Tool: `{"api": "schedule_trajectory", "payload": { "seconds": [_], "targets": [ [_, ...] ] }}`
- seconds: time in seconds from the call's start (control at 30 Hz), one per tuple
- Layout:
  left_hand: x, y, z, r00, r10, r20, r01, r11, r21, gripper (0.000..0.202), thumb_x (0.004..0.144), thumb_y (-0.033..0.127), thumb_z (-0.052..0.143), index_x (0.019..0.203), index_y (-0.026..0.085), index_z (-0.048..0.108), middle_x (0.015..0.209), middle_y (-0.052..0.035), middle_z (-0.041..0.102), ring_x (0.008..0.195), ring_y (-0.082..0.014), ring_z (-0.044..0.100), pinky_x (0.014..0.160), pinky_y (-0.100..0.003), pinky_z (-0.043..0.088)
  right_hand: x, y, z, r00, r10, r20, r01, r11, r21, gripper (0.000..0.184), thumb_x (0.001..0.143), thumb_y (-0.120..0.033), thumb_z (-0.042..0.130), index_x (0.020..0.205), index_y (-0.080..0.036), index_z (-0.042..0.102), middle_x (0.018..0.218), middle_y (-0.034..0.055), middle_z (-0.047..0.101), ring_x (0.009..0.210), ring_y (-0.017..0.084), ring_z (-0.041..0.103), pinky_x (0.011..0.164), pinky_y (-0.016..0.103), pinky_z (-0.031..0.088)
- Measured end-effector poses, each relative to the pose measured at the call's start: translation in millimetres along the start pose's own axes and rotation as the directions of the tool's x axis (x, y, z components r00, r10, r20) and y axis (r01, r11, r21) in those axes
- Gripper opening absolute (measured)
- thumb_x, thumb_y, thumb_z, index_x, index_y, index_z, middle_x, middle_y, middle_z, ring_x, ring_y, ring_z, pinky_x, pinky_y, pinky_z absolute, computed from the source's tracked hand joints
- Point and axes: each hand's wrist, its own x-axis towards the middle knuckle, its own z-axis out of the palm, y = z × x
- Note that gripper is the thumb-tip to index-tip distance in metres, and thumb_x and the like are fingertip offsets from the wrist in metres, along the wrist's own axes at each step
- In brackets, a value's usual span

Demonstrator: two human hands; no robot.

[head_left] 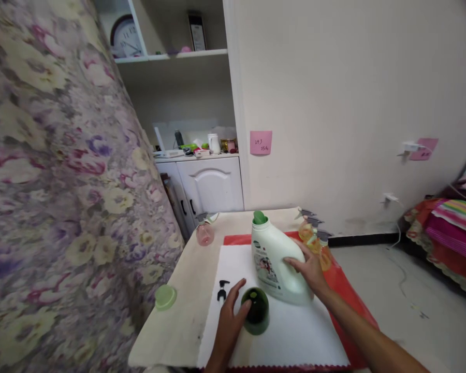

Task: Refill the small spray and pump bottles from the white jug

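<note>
My right hand [305, 267] is closed round the handle of a large pale green laundry detergent bottle [274, 269], which leans to the left over the white sheet. The detergent bottle's cap is off, and a green spout shows in its mouth. My left hand [231, 316] is beside a dark green see-through bottle [256, 318], fingers apart, the thumb overlapping its left side. A black pump head [222, 290] lies on the sheet left of it. Farther left on the table rests a light green cap [165, 297].
A pink spray bottle [205, 234] stands at the table's back left. Several yellow and orange spray bottles [325, 256] line the right edge. White paper [291, 331] covers part of a red sheet [353, 295]. A floral curtain [81, 207] hangs close on the left.
</note>
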Motion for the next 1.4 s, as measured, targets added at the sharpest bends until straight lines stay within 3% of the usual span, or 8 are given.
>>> {"api": "schedule_trajectory", "payload": {
  "seconds": [0.3, 0.57, 0.73, 0.87, 1.0, 1.17, 1.3, 1.4],
  "targets": [
    [-21, -42, -38.5, 0.896, -0.225, -0.382, 0.21, 0.974, -0.082, 0.05, 0.068, 0.058, 0.062, 0.098, 0.018, 0.062, 0.093, -0.0108, 0.075, 0.093, -0.0277, 0.069, 0.087, -0.039, 0.054, -9, 48, 36, 0.996, 0.02, -0.092, -0.012, 0.997, 0.082, 0.068, 0.07, -0.045, 0.069, 0.131, -0.022, 0.052, 0.129, 0.0088, 0.061, 0.102, 0.03, 0.061, 0.075, 0.04, 0.056],
    [-19, -45, -42.0, 0.916, -0.15, -0.371, 0.304, 0.863, 0.402, 0.031, 0.08, 0.039, 0.045, 0.099, 0.019, 0.058, 0.084, -0.0047, 0.069, 0.076, -0.0203, 0.066, 0.075, -0.031, 0.051, -16, 52, 22, 1.0, -0.012, 0.014, 0.013, 0.999, -0.035, 0.071, 0.077, -0.048, 0.062, 0.14, -0.023, 0.04, 0.139, 0.0112, 0.052, 0.128, 0.03, 0.048, 0.107, 0.048, 0.038],
    [3, -45, -34.6, 0.913, -0.17, -0.372, 0.36, 0.765, 0.534, 0.018, 0.076, 0.032, 0.055, 0.089, 0.02, 0.058, 0.075, -0.0024, 0.064, 0.075, -0.0211, 0.063, 0.073, -0.03, 0.045, -20, 53, 12, 0.994, 0.025, 0.108, -0.008, 0.988, -0.155, 0.083, 0.076, -0.05, 0.062, 0.146, -0.027, 0.025, 0.144, 0.0119, 0.044, 0.134, 0.032, 0.039, 0.109, 0.053, 0.033],
    [13, -45, -32.5, 0.891, -0.237, -0.386, 0.438, 0.67, 0.6, 0.01, 0.075, 0.031, 0.058, 0.077, 0.021, 0.056, 0.071, -0.0039, 0.066, 0.074, -0.0226, 0.063, 0.068, -0.029, 0.041, -38, 68, 2, 0.99, -0.018, 0.142, 0.048, 0.977, -0.208, 0.087, 0.075, -0.048, 0.065, 0.147, -0.03, 0.019, 0.144, 0.0116, 0.037, 0.124, 0.032, 0.049, 0.104, 0.052, 0.041],
    [16, -44, -33.5, 0.862, -0.296, -0.411, 0.501, 0.616, 0.608, 0.01, 0.073, 0.029, 0.059, 0.068, 0.022, 0.055, 0.071, -0.0055, 0.069, 0.072, -0.0227, 0.064, 0.063, -0.028, 0.039, -62, 93, -10, 0.994, -0.097, 0.056, 0.107, 0.967, -0.23, 0.076, 0.076, -0.048, 0.065, 0.14, -0.027, 0.03, 0.136, 0.0127, 0.044, 0.116, 0.033, 0.051, 0.094, 0.052, 0.048],
    [21, -42, -37.2, 0.855, -0.303, -0.42, 0.505, 0.666, 0.548, 0.021, 0.07, 0.022, 0.061, 0.055, 0.022, 0.047, 0.06, -0.0019, 0.064, 0.067, -0.0199, 0.062, 0.06, -0.026, 0.037, -85, 89, -15, 0.967, -0.25, -0.05, 0.236, 0.953, -0.187, 0.029, 0.084, -0.036, 0.057, 0.11, -0.027, 0.05, 0.091, 0.0048, 0.055, 0.077, 0.024, 0.057, 0.073, 0.043, 0.051],
    [14, -31, -36.6, 0.871, -0.289, -0.397, 0.451, 0.792, 0.412, 0.026, 0.075, 0.029, 0.056, 0.054, 0.023, 0.042, 0.041, 0.0054, 0.049, 0.043, -0.0147, 0.052, 0.05, -0.025, 0.035, -101, 73, -1, 0.937, -0.305, 0.172, 0.32, 0.945, -0.066, 0.012, 0.085, -0.026, 0.055, 0.096, -0.029, 0.054, 0.078, 0.001, 0.055, 0.067, 0.021, 0.057, 0.062, 0.036, 0.051],
    [4, -10, -33.1, 0.89, -0.251, -0.38, 0.367, 0.889, 0.273, 0.028, 0.079, 0.045, 0.051, 0.062, 0.024, 0.044, 0.037, 0.0082, 0.044, 0.035, -0.0132, 0.045, 0.043, -0.024, 0.034, -111, 73, 15, 0.923, -0.269, 0.275, 0.291, 0.956, -0.044, 0.024, 0.082, -0.025, 0.06, 0.105, -0.031, 0.057, 0.089, 0.0022, 0.061, 0.075, 0.022, 0.063, 0.068, 0.035, 0.055]
  ]
}}
